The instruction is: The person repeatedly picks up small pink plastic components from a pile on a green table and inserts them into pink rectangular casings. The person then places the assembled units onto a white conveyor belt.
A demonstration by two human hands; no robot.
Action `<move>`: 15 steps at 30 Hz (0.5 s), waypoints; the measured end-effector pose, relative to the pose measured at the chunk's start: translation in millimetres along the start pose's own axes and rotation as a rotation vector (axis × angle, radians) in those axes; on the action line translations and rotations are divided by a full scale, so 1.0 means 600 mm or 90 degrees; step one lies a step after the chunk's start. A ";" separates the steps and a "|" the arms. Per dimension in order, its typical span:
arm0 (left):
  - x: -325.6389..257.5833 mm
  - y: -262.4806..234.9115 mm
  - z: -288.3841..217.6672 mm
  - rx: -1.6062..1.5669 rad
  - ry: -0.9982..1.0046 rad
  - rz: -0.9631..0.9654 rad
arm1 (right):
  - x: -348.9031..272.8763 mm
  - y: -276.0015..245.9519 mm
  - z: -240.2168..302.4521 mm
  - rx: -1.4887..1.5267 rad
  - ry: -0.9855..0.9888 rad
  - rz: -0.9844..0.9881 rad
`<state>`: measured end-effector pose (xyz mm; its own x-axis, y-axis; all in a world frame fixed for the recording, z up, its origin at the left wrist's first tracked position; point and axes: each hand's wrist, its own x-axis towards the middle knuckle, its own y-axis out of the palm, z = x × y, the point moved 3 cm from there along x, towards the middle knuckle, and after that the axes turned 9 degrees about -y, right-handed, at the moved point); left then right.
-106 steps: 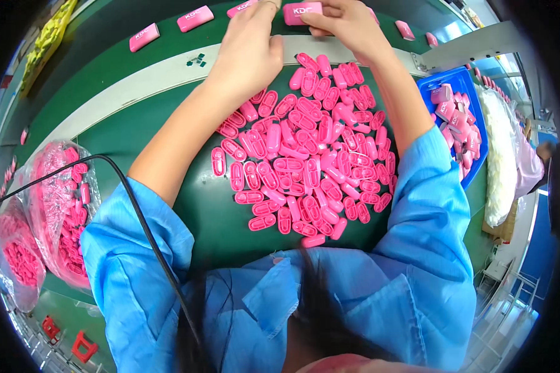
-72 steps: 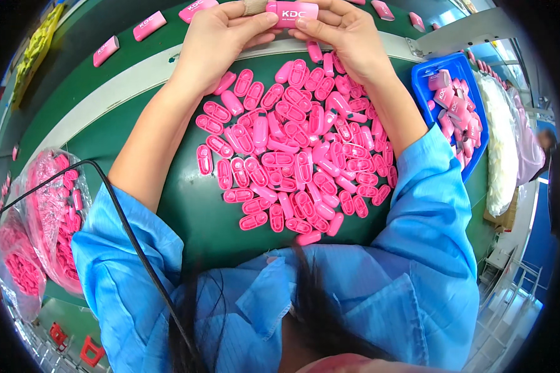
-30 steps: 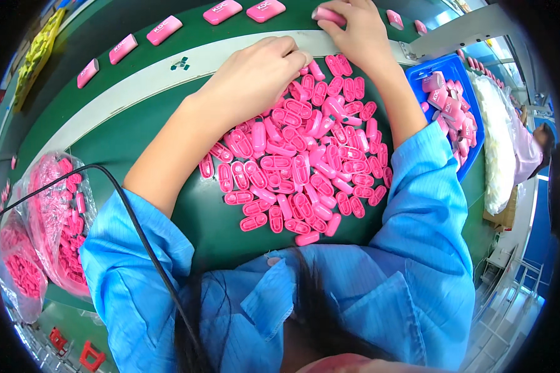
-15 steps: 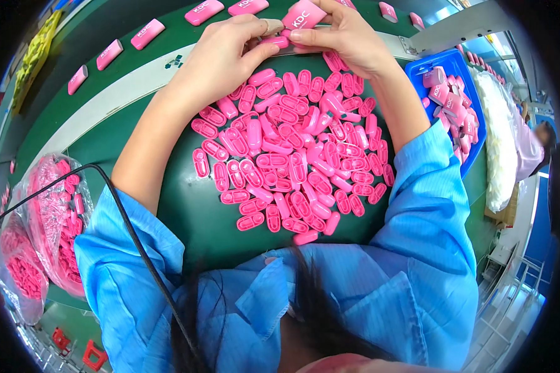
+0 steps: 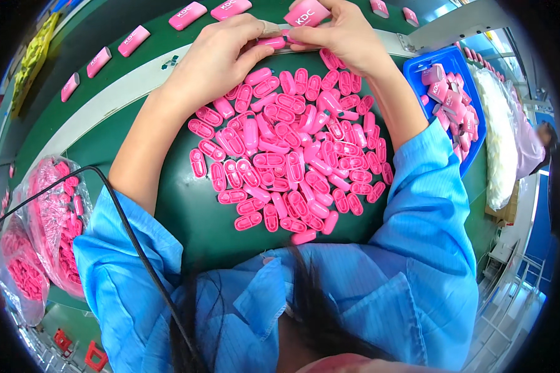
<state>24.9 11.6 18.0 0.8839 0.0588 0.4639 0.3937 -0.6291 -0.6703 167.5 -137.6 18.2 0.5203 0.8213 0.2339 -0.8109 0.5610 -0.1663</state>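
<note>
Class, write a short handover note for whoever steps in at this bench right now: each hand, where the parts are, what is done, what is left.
Left hand: pinching a small pink clip.
Right hand: holding a pink case against that clip.
Done: finished cases lie in a row on the green belt; more in the blue tray.
Left: the heap of loose clips on the mat, plus bagged parts at left.

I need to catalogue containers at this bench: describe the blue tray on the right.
The blue tray is a shallow rectangular bin of what looks like hard plastic, lying on the green bench at the person's right, past the right forearm. It holds a loose heap of pink rectangular cases. A white bag lies along its far side. Neither hand touches it.
</note>
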 end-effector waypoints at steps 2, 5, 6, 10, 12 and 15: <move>0.001 0.001 0.001 0.092 0.059 -0.016 | -0.006 0.016 0.028 -0.211 -0.114 0.021; 0.000 -0.012 -0.035 0.085 -0.096 0.083 | -0.016 0.033 0.042 -0.466 -0.395 -0.035; 0.000 -0.009 -0.032 -0.023 -0.168 0.110 | -0.018 0.035 0.039 -0.545 -0.523 -0.051; -0.005 0.007 -0.003 -0.388 -0.349 0.175 | -0.013 0.007 0.030 -0.384 -0.303 -0.136; 0.002 0.011 0.016 -0.461 -0.402 0.133 | -0.003 -0.014 0.026 -0.276 -0.154 -0.062; -0.004 -0.001 0.055 -0.606 -0.462 0.030 | -0.005 -0.014 0.046 -0.320 -0.062 0.112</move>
<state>30.9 37.5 -1.8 0.9492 0.2514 -0.1894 0.2827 -0.9454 0.1623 165.6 -147.6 45.2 0.3424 0.9072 0.2446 -0.6434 0.4161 -0.6426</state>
